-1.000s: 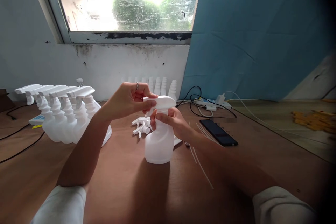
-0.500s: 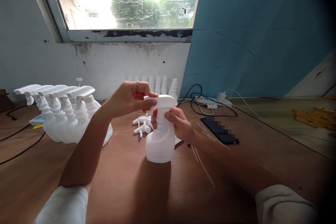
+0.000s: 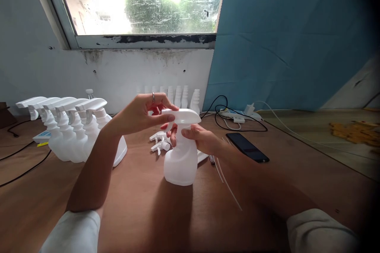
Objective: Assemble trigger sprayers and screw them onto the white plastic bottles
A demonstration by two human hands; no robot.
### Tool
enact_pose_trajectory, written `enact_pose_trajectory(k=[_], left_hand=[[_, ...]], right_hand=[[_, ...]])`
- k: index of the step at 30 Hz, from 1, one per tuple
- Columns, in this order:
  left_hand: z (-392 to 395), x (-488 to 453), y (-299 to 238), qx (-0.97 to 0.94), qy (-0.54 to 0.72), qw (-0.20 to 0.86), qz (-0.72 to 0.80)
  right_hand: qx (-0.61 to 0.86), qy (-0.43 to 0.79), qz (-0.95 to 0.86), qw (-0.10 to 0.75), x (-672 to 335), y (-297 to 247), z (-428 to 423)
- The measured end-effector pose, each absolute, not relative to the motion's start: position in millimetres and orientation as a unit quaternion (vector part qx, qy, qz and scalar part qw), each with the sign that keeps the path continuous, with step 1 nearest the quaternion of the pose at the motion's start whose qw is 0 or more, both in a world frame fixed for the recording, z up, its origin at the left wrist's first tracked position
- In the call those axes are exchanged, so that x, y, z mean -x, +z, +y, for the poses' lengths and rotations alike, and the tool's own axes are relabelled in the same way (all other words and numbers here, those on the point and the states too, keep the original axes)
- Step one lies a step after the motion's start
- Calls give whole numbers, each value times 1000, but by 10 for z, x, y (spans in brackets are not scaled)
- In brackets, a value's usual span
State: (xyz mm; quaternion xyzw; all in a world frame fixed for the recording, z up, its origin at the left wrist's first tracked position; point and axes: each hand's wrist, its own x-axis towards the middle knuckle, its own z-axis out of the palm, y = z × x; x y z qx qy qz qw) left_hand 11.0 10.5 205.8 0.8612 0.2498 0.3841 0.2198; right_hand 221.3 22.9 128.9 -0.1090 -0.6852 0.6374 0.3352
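Note:
A white translucent spray bottle (image 3: 180, 166) stands upright on the table in front of me, its trigger sprayer head (image 3: 185, 116) seated on the neck. My left hand (image 3: 148, 110) pinches the nozzle end of that head between thumb and fingers. Around the neck and collar just below, my right hand (image 3: 198, 138) is closed, its thumb on the near side and fingertips showing at the left. Behind the bottle lie a few loose trigger sprayer heads (image 3: 160, 142). Thin white tubes (image 3: 227, 185) lie to the right, partly hidden by my right forearm.
Several bottles with sprayer heads (image 3: 74, 134) stand in a row at left. Headless bottles (image 3: 177, 97) line the wall. A dark phone (image 3: 247, 147) lies at right, with a power strip (image 3: 240, 115) and black cables (image 3: 221, 106) behind it. A window (image 3: 142, 4) is above.
My right hand has shifted its grip slightly at the bottle's neck, its fingers showing further to the left. The bottle stays in place, with my left hand still on the sprayer head.

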Motion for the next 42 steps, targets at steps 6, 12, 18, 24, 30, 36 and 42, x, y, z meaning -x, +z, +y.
enact_pose_trajectory(k=[6, 12, 18, 24, 30, 36, 42], left_hand=[[54, 10, 2163, -779, 548, 178, 247], [72, 23, 2143, -797, 522, 185, 239], [-100, -141, 2078, -879, 377, 50, 288], [-160, 72, 2119, -859, 370, -54, 350], [-260, 448, 2238, -810, 269, -173, 491], [-255, 606, 2317, -722, 228, -130, 640], [-156, 592, 2334, -683, 238, -96, 684]], right_hand=[[132, 619, -685, 361, -2191, 1259, 165], [154, 630, -676, 350, -2207, 1263, 144], [167, 609, -698, 339, -2191, 1194, 104], [164, 552, -742, 344, -2198, 1292, 84], [162, 435, -770, 438, -2446, 1546, 203], [214, 359, -730, 540, -2728, 1779, 200], [248, 317, -710, 577, -2912, 1908, 175]])
